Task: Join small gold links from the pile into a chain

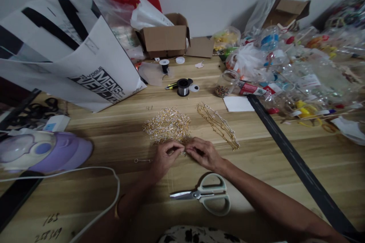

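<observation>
My left hand (169, 156) and my right hand (203, 153) meet just below a pile of gold and clear beaded chain (168, 123). Thumb and forefinger are pinched together on each hand, around something too small to make out. Right of the pile lie a few beaded strands (218, 125). A small ringed piece (142, 160) rests left of my left hand. Scissors (203, 194) with pale handles lie below my hands, blades pointing left and slightly apart.
Wire spools (183, 88) stand behind the pile, near a jar of beads (226, 83). Plastic bottles and bags (302, 76) crowd the right. A white shopping bag (99, 68), a purple device (62, 152) and a white cable (116, 182) are at left. A cardboard box (165, 40) stands at the back.
</observation>
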### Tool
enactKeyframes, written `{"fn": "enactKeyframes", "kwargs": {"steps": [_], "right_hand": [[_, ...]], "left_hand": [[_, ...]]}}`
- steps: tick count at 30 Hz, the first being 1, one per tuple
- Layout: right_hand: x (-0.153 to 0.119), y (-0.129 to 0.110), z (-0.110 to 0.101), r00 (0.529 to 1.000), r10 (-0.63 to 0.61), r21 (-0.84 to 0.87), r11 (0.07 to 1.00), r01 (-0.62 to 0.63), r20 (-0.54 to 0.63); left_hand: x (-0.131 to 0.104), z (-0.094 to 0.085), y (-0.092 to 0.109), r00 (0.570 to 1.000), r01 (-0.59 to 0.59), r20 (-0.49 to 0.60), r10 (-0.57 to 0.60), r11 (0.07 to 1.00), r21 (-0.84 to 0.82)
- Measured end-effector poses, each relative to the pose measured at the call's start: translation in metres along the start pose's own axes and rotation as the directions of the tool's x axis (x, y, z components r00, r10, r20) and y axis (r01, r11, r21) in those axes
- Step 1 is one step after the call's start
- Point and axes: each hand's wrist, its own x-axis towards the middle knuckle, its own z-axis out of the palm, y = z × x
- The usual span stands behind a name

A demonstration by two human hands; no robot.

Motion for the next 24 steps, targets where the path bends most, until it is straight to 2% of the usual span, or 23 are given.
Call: {"fn": "enactKeyframes", "kwargs": {"steps": [6,24], "right_hand": [[0.0002,-0.0016,-0.0011,1.000,0.000,-0.015,1.000,0.000,0.006],[0.0012,0.0001,0.0005,1.000,-0.017,-0.005,1.000,0.017,0.007]], "left_hand": [[-0.0006,0.0006,0.0012,1.000,0.001,-0.007,-0.001,1.000,0.031],[0.0035,-0.0009,0.0009,0.989,-0.148,-0.001,0.149,0.981,0.125]]}}
